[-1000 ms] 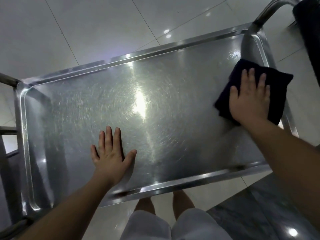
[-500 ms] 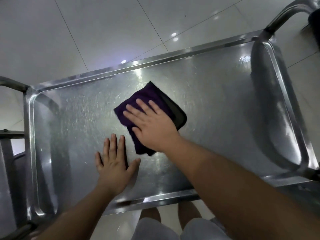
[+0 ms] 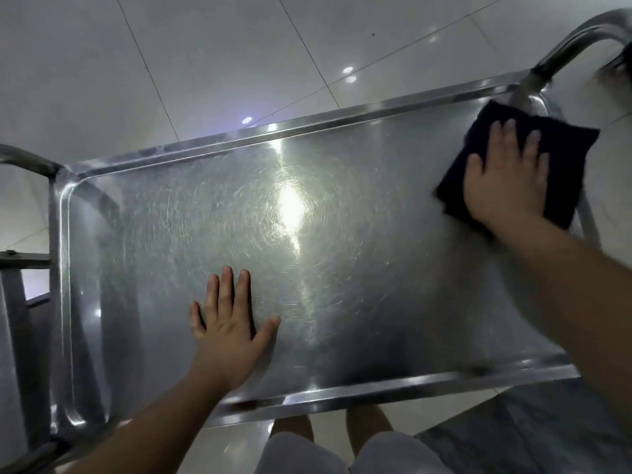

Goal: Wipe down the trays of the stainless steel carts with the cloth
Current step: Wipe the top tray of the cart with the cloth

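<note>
1. The right hand [image 3: 506,186] presses flat, fingers straight, on the dark folded cloth [image 3: 561,172] at the far right end of the cart tray [image 3: 342,395].
2. The left hand [image 3: 229,323] lies released, palm down, fingers spread, on the tray's near side.
3. A curved cart handle [image 3: 574,39] rises beyond the cloth.

The tray [image 3: 342,268] is silvery grey steel, covered in fine circular scratch swirls around a bright white glare. The cloth [image 3: 564,159] is very dark, navy to black. The floor [image 3: 205,63] has pale grey-white glossy tiles with thin dark joints.
</note>
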Available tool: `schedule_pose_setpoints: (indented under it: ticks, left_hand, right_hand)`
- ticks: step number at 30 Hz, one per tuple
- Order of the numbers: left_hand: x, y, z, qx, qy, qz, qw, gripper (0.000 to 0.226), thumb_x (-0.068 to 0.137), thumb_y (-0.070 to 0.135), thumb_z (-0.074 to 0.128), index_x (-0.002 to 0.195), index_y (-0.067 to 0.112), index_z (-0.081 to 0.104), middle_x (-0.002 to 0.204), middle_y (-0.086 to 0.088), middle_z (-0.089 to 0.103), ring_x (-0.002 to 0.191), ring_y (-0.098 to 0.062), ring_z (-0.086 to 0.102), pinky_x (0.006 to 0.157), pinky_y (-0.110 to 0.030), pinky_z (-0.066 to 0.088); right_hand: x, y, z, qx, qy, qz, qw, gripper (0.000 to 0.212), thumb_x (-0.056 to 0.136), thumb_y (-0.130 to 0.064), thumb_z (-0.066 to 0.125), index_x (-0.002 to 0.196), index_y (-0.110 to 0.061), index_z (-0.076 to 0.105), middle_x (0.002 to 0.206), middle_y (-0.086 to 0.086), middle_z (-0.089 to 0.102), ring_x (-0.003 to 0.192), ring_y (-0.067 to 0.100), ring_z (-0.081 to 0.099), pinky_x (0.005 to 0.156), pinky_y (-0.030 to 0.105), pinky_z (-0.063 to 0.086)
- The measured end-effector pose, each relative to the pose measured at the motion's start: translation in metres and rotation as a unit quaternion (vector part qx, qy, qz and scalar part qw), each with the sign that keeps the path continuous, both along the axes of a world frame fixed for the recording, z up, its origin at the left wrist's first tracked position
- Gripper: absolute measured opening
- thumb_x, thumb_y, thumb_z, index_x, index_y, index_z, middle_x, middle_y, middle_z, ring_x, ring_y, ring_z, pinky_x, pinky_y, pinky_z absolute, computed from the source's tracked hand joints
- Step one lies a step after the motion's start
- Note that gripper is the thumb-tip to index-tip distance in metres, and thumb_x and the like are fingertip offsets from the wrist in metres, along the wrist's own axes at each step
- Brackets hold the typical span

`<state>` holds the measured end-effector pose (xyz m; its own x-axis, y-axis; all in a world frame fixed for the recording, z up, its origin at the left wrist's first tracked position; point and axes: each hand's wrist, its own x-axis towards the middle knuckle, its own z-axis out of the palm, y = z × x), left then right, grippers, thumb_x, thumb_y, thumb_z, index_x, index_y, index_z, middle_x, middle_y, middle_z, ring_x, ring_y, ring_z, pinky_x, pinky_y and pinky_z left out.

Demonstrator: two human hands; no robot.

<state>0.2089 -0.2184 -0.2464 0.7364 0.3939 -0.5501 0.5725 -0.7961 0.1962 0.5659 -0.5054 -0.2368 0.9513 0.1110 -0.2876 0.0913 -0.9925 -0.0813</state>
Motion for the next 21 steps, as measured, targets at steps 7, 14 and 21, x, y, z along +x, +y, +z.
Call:
schedule_pose_setpoints:
  ticks: [7,14,21]
  left_hand:
    - [0.002,-0.002,0.001,0.006,0.004,0.005,1.000,0.092,0.085,0.083,0.009,0.153,0.038,-0.034,0.161,0.012,-0.043,0.149,-0.012,-0.040,0.124,-0.056,-0.018]
    - [0.004,-0.004,-0.001,0.012,0.002,0.013,1.000,0.091,0.086,0.083,0.013,0.153,0.042,-0.032,0.160,0.014,-0.043,0.149,-0.010,-0.040,0.124,-0.054,-0.019]
    - [0.007,0.000,0.000,0.013,-0.004,0.002,1.000,0.091,0.087,0.083,0.013,0.152,0.041,-0.035,0.161,0.014,-0.044,0.149,-0.011,-0.040,0.123,-0.054,-0.019]
  right_hand:
    - [-0.129,0.136,-0.009,0.070,0.011,0.395,0.916,0.065,0.102,-0.048,0.033,0.163,-0.027,0.023,0.170,-0.005,0.020,0.158,0.030,0.012,0.127,0.051,0.010]
    - [-0.096,0.225,-0.015,0.054,0.016,0.427,0.902,0.061,0.107,-0.048,0.015,0.164,-0.034,0.001,0.171,-0.013,-0.003,0.158,0.020,-0.008,0.127,0.048,-0.006]
    - [0.016,0.162,-0.010,0.042,-0.009,0.273,0.961,0.064,0.105,-0.047,0.023,0.165,-0.029,0.008,0.173,-0.005,0.006,0.159,0.026,0.002,0.127,0.050,0.002]
